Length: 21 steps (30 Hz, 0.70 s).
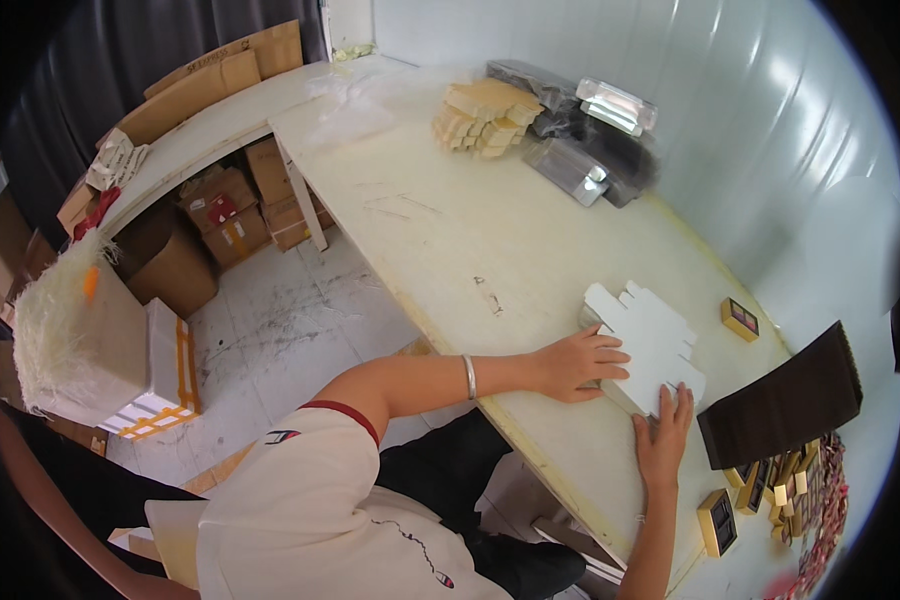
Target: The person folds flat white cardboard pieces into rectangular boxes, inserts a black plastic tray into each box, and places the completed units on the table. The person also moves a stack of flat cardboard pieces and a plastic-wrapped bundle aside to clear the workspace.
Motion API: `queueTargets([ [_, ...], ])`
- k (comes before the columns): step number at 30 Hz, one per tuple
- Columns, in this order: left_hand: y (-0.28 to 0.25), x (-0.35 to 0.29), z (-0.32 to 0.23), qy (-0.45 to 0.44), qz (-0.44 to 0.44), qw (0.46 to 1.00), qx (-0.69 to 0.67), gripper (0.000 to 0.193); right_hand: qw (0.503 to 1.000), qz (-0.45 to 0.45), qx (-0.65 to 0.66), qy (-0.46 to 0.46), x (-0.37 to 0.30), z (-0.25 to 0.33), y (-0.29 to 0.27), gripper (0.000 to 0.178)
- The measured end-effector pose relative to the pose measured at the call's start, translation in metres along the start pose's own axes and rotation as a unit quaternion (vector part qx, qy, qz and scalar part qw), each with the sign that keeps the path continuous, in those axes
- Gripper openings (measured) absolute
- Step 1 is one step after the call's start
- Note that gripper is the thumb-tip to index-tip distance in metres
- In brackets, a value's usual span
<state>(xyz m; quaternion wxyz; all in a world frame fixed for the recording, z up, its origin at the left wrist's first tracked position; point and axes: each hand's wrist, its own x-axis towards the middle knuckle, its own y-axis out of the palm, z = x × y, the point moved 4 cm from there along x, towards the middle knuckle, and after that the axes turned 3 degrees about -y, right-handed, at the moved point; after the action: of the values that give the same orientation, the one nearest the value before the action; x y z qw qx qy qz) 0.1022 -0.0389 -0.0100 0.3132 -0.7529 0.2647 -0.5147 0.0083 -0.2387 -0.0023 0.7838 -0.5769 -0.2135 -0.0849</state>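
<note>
A stack of flat white die-cut box blanks lies on the table in front of me, with notched tabs along its outline. My left hand, a silver bangle on its wrist, rests on the stack's left side with the fingers spread. At the near right edge of the stack is my right hand. Its fingers touch the blanks, and the thumb stands apart from them. Neither hand has lifted anything off the table. The undersides of the fingers are hidden.
A dark brown upright bag or box stands at the right, beside several small gold boxes. Another gold box sits near the wall. Tan cardboard blanks and clear plastic boxes lie at the back. Cartons fill the space under the side table.
</note>
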Motion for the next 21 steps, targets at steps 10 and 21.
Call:
queueTargets([
  [10,0.009,-0.001,0.007,0.004,-0.015,1.0,-0.014,0.047,0.999,-0.035,-0.013,-0.018,-0.001,-0.002,-0.001,0.06],
  [21,-0.003,0.01,-0.003,-0.016,0.021,1.0,0.013,0.042,0.996,-0.081,-0.013,-0.036,-0.006,-0.01,0.003,0.059],
])
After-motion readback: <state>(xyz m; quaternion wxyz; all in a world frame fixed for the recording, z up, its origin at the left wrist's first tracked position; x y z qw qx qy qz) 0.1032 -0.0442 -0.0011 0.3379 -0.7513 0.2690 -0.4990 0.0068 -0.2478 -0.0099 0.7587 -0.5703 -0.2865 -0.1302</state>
